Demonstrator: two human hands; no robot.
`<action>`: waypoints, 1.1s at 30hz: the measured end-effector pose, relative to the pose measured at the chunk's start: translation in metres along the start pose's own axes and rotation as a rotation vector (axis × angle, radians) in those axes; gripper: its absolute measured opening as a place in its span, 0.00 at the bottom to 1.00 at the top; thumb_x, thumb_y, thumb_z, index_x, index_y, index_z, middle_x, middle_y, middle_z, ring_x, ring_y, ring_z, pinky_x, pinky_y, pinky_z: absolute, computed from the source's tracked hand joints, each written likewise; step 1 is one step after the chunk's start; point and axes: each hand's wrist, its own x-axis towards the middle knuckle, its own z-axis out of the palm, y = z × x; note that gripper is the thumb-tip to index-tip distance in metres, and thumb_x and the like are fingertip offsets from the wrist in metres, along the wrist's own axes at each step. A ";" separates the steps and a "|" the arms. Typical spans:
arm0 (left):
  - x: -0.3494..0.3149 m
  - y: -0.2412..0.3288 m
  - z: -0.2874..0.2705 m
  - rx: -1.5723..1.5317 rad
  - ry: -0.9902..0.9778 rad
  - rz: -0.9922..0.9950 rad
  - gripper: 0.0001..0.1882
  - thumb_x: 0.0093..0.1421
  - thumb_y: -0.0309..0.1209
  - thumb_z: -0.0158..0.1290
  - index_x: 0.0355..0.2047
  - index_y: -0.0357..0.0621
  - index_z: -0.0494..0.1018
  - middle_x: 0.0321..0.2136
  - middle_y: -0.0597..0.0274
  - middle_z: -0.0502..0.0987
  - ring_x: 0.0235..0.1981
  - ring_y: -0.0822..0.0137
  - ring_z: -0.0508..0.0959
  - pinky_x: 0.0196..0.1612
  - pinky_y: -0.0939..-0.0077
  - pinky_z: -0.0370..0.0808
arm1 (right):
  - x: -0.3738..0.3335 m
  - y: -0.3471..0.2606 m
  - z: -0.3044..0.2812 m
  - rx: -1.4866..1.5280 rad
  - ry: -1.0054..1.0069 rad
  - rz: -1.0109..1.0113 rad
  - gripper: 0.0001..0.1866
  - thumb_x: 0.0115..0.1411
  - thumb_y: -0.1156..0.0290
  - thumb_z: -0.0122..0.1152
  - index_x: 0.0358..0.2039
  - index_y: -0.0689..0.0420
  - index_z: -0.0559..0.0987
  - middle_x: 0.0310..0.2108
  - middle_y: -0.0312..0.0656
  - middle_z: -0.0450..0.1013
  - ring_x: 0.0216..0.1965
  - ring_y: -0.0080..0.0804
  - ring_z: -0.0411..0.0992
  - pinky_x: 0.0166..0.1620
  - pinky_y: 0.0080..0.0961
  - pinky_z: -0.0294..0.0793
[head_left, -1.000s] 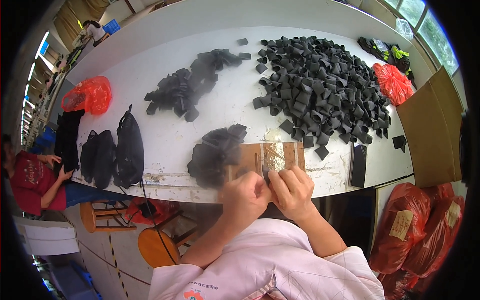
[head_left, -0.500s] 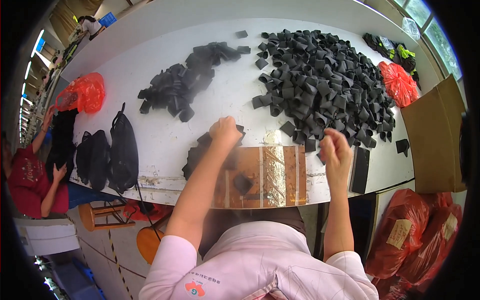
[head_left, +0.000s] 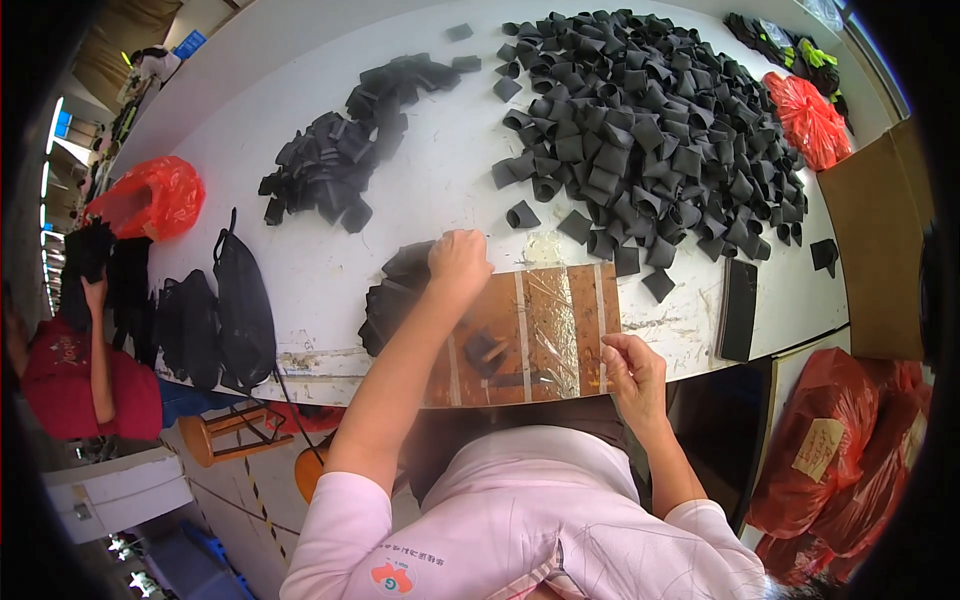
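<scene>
left hand is resting at cloth bits, right hand by board; cannot tell either grip; bits are looking light, soft; pinch edges

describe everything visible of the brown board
The brown board is flat, rectangular, crossed by pale strips and a shiny, creased, tape-like band. It lies at the near edge of the white table, a black piece on it. The left forearm passes over its left side; the right hand is at its right edge, contact unclear.
</scene>
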 end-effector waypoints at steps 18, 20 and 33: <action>-0.072 -0.016 -0.001 -1.760 0.489 -0.288 0.02 0.53 0.25 0.50 0.25 0.39 0.69 0.21 0.63 0.72 0.22 0.72 0.71 0.27 0.81 0.68 | -0.011 -0.001 -0.003 -0.096 0.003 -0.131 0.04 0.52 0.78 0.54 0.29 0.64 0.73 0.22 0.45 0.68 0.22 0.37 0.68 0.25 0.26 0.67; -0.095 -0.020 0.018 -2.127 0.335 -0.386 0.03 0.53 0.24 0.52 0.26 0.44 0.69 0.22 0.63 0.72 0.23 0.72 0.72 0.25 0.82 0.70 | -0.013 0.001 0.004 -0.067 -0.024 -0.142 0.04 0.52 0.78 0.53 0.29 0.64 0.73 0.22 0.45 0.68 0.21 0.37 0.68 0.25 0.26 0.67; -0.165 0.008 0.048 -1.757 0.315 -0.518 0.03 0.56 0.23 0.46 0.32 0.38 0.67 0.21 0.63 0.70 0.19 0.77 0.69 0.19 0.87 0.64 | -0.025 -0.001 0.013 -0.102 -0.121 -0.180 0.04 0.53 0.76 0.53 0.29 0.63 0.73 0.23 0.46 0.70 0.22 0.37 0.70 0.26 0.27 0.69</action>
